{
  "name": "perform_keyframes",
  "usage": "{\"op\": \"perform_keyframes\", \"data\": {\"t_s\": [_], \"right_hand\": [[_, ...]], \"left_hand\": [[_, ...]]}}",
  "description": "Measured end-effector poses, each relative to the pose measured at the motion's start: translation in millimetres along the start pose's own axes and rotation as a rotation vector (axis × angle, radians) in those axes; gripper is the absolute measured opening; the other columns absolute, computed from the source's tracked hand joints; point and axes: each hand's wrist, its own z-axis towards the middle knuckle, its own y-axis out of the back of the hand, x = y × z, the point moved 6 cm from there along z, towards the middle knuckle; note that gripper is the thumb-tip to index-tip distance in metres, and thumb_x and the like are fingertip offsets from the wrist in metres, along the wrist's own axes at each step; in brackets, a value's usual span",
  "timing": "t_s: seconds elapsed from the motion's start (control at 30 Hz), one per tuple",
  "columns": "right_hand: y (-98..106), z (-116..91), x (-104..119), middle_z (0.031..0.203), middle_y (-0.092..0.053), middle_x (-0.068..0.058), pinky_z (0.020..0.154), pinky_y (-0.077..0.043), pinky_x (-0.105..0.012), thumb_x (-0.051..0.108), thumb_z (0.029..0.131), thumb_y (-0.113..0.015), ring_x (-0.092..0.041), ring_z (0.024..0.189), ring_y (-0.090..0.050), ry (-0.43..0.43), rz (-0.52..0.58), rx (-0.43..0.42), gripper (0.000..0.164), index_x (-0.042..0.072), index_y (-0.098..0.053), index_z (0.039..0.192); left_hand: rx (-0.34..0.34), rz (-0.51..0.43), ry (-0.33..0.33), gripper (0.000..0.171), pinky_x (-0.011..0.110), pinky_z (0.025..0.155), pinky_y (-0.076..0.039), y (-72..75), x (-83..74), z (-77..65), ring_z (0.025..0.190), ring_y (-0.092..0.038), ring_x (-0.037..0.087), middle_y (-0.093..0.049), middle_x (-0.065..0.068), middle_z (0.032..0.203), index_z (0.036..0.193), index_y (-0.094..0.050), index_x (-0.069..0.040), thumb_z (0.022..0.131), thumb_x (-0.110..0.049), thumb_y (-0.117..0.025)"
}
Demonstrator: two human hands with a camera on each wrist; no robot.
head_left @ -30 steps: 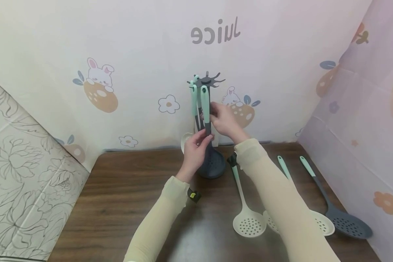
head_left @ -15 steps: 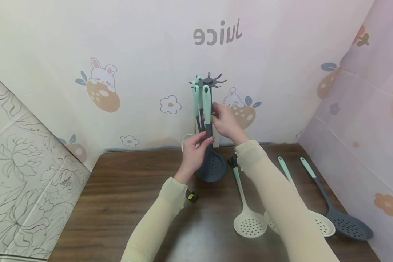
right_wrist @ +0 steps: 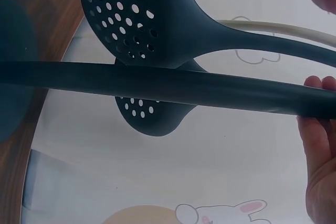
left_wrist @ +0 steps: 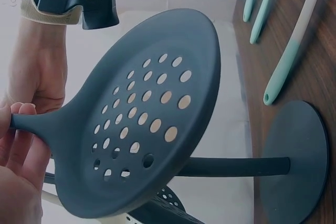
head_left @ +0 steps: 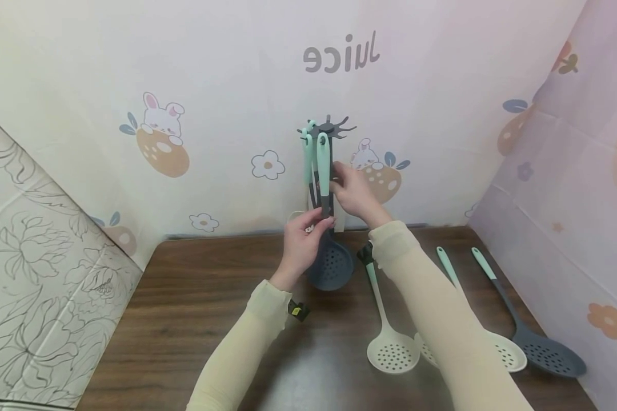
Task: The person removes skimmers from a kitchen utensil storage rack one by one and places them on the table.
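My left hand (head_left: 300, 245) pinches the dark neck of a grey skimmer (head_left: 330, 271), whose mint handle (head_left: 323, 165) hangs from a hook of the dark utensil stand (head_left: 334, 129). Its perforated head tilts forward, away from the stand's post, and fills the left wrist view. Behind the post, my right hand (head_left: 357, 191) grips it, fingers and thumb round the upper part of the post (right_wrist: 236, 93) in the right wrist view. More utensils hang on the stand's left side, among them another grey perforated head (right_wrist: 147, 111). The stand's round base (left_wrist: 296, 161) rests on the table.
To the right on the wooden table (head_left: 195, 319) lie a white skimmer (head_left: 393, 354), a grey skimmer (head_left: 552, 355) and more white perforated utensils (head_left: 511, 353), partly covered by my right forearm. A printed curtain (head_left: 226, 103) rises behind the stand, another along the right.
My left hand has drawn slightly toward me and left, swinging the grey skimmer's head forward and lower in view. My right hand keeps its grip on the post.
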Motion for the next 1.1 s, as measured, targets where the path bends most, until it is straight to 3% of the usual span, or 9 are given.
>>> {"op": "perform_keyframes", "data": {"t_s": [0.27, 0.57, 0.9, 1.1], "right_hand": [[-0.6, -0.8, 0.8, 0.137, -0.058, -0.018, 0.101, -0.047, -0.046, 0.012, 0.100, -0.055, -0.033, 0.126, -0.056, 0.002, -0.006, -0.004, 0.040, 0.003, -0.051, 0.139], [-0.4, -3.0, 0.9, 0.134, -0.061, -0.015, 0.099, -0.048, -0.048, 0.015, 0.101, -0.056, -0.034, 0.124, -0.058, -0.003, -0.005, -0.008, 0.037, 0.006, -0.053, 0.137], [-1.3, -3.9, -0.7, 0.133, -0.061, -0.013, 0.099, -0.048, -0.048, 0.019, 0.102, -0.057, -0.033, 0.122, -0.059, -0.017, 0.013, 0.001, 0.038, 0.008, -0.053, 0.138], [-1.7, -3.4, -0.5, 0.128, -0.064, -0.010, 0.100, -0.047, -0.048, 0.020, 0.101, -0.060, -0.031, 0.120, -0.061, -0.007, 0.049, -0.003, 0.030, 0.010, -0.058, 0.129]], "left_hand": [[0.002, -0.005, 0.008, 0.025, 0.032, 0.085, -0.056, 1.5, -2.2, -0.2, 0.092, -0.070, 0.017, -0.075, 0.008, 0.098, 0.115, -0.071, 0.001, 0.094, -0.011, -0.070], [0.000, -0.029, 0.027, 0.025, 0.033, 0.084, -0.056, 6.0, -19.7, -1.6, 0.092, -0.071, 0.024, -0.074, 0.016, 0.099, 0.115, -0.069, 0.007, 0.093, -0.003, -0.069], [0.020, -0.070, -0.026, 0.027, 0.034, 0.081, -0.058, 10.9, -11.5, -5.4, 0.089, -0.072, 0.017, -0.074, 0.002, 0.099, 0.117, -0.072, -0.003, 0.094, -0.018, -0.071], [0.025, -0.045, -0.005, 0.024, 0.035, 0.080, -0.058, 14.9, -11.1, -9.6, 0.090, -0.071, 0.017, -0.074, 0.000, 0.099, 0.115, -0.074, -0.010, 0.094, -0.021, -0.071]]}}
